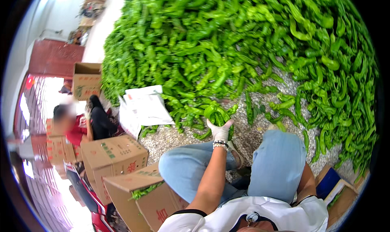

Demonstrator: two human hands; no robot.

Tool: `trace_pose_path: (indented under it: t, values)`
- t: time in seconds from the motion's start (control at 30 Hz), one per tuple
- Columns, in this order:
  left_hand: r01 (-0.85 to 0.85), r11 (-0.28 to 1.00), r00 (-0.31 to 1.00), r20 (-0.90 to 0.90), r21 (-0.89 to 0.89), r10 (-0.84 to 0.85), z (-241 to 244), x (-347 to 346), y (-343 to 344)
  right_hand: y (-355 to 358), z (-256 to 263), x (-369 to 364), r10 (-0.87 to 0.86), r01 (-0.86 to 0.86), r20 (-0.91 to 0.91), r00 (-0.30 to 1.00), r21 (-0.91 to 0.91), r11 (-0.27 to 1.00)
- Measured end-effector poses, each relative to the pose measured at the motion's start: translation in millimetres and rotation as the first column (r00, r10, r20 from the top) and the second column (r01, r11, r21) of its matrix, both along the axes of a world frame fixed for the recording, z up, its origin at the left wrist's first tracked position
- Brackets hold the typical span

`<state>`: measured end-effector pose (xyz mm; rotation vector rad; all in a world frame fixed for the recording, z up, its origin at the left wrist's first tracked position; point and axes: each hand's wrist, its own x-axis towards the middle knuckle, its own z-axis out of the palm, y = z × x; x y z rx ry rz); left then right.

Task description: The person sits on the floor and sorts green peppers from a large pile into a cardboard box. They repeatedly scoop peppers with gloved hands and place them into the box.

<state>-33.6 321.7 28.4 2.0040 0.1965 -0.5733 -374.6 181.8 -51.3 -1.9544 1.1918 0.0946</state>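
My left hand, in a thin whitish glove with bead bracelets at the wrist, is closed around a small bunch of long green peppers. It is in front of my knees, at the near edge of a large heap of green peppers spread over the speckled stone floor. My right forearm goes down beside my right knee, and the hand itself is out of view. A few loose peppers lie on the floor ahead of that knee.
White sheets or bags lie against the heap's left edge. To my left are a cardboard box with peppers inside, a closed carton and a red motorcycle. A seated person is farther left. Another box stands at right.
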Motion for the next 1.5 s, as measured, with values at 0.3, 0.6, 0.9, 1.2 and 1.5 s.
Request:
trace_pose_path:
  t: [0.3,0.6,0.9,1.2,1.5]
  values:
    - [0.511,0.860,0.492,0.824,-0.010,-0.283,365,90,16,-97,176,56,-0.321,0.541,0.585,0.745,-0.248,0.804]
    - [0.327,0.939,0.635,0.760,-0.103,-0.138,550,-28,416,181,532,234,0.553,-0.286,0.829,-0.091,-0.553,0.783]
    - [0.063,0.868,0.967,0.186,0.492,-0.176,413,-174,603,399,496,306,0.835,-0.439,-0.175,-0.521,-0.784,-0.439]
    - [0.587,0.596,0.796,-0.525,0.548,-0.301,387,-166,583,412,484,317,0.790,-0.677,0.102,-0.604,-0.588,-0.442]
    - [0.323,0.678,0.824,0.157,0.660,-0.544,378,-182,536,497,449,308,0.399,-0.383,-0.529,-0.749,-0.146,-0.912]
